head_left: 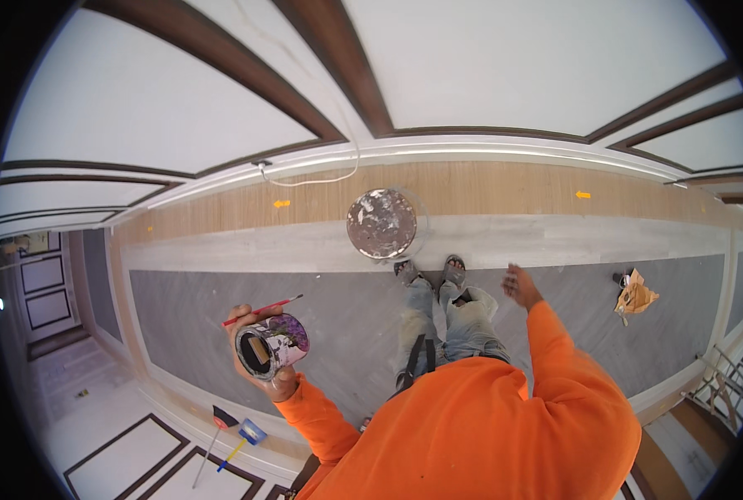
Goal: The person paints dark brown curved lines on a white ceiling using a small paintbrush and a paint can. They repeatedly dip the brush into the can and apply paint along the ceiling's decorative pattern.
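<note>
My left hand [240, 348] is wrapped around a small paint can [288, 340], tilted so its dark mouth shows, with paint drips on a purple-patterned side. A thin red-handled paintbrush [263, 310] lies across the top of the can, pinned by the same hand. What looks like a flat wooden piece shows in the can's mouth. My right hand [520, 287] hangs out to the right with its fingers apart, holding nothing. Ahead of my feet stands an upside-down-looking round bucket [381, 223], its brown top spattered with white paint.
A white cable [321, 179] runs from a wall outlet toward the bucket. Crumpled brown paper [636, 296] lies on the grey floor at right, beside a small dark container [620, 280]. A broom [223, 417] and blue dustpan [252, 432] are at lower left; a ladder [726, 387] is at far right.
</note>
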`<state>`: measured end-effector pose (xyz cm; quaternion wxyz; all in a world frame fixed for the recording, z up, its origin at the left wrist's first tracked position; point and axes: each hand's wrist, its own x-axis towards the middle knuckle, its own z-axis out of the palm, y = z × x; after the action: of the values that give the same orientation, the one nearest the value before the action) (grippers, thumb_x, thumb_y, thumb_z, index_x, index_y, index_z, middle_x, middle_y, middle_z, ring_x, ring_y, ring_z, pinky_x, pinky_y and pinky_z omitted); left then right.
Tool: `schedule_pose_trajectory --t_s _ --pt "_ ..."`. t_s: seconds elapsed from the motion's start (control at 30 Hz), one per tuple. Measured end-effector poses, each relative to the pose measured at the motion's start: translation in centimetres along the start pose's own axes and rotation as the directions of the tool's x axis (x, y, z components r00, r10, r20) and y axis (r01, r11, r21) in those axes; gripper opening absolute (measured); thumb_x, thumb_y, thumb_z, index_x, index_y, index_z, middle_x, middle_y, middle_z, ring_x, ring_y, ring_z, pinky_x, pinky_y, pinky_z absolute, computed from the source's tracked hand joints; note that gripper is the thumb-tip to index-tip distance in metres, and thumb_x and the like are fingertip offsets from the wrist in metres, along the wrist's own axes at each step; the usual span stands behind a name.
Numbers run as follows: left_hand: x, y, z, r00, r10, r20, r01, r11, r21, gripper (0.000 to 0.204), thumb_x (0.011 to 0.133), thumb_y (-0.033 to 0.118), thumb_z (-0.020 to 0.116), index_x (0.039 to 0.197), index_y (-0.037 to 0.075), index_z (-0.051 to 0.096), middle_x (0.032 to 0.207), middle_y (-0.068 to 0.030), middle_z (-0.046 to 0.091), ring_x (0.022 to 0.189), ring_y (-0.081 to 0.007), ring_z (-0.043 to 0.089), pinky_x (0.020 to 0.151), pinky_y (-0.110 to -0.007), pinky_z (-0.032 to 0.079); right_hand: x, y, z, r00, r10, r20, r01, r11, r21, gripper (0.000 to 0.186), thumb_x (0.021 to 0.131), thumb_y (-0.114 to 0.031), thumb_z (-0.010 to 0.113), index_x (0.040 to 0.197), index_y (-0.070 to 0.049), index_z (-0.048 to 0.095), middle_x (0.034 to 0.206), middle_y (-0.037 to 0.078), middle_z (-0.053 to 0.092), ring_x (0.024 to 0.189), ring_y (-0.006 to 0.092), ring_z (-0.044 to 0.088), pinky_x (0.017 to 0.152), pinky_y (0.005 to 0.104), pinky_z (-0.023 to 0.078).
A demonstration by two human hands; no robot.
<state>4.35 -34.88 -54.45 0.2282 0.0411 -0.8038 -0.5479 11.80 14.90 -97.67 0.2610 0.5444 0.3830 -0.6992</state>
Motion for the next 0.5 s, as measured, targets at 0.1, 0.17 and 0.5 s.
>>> schedule_pose_trajectory --t_s 0.1,0.17,0.5 --pt "0.5 -4.4 -1.2 0.999 0.043 -0.031 -0.043 0.999 -0.026 0.100 0.073 0.080 0.073 0.130 -0.001 0.057 0.111 -0.0168 0.063 0.122 -0.0304 0.053 0.104 -0.045 0.045 4.7 -4.2 9.2 0.994 -0.101 0.053 0.111 0.959 -0.261 0.044 0.092 -0.046 0.069 0.117 -0.011 0.060 0.105 0.008 0.065 0.088 0.0209 0.061 0.077 0.0394 0.050" --pt "-0.4 -8.8 -3.2 0.996 0.078 -0.050 -0.079 0.996 -0.032 0.104 0.071 0.075 0.078 0.137 -0.001 0.053 0.134 -0.0155 0.051 0.113 -0.0310 0.064 0.098 -0.042 0.051 8.3 -5.0 14.5 0.972 -0.162 0.170 0.211 0.922 -0.326 0.051 0.091 -0.049 0.069 0.124 -0.011 0.061 0.108 0.008 0.066 0.091 0.0203 0.060 0.081 0.0393 0.050" --pt "2.1 -17.7 -4.5 0.979 0.187 0.078 -0.199 0.957 0.212 0.102 0.081 0.080 0.064 0.148 0.005 0.048 0.149 -0.0099 0.043 0.113 -0.0289 0.064 0.098 -0.040 0.051 26.5 4.6 34.2 0.902 -0.403 0.152 0.417 0.731 -0.540 0.114 0.075 -0.044 0.088 0.158 0.001 0.024 0.153 0.024 0.046 0.137 0.0344 0.051 0.107 0.0447 0.049"
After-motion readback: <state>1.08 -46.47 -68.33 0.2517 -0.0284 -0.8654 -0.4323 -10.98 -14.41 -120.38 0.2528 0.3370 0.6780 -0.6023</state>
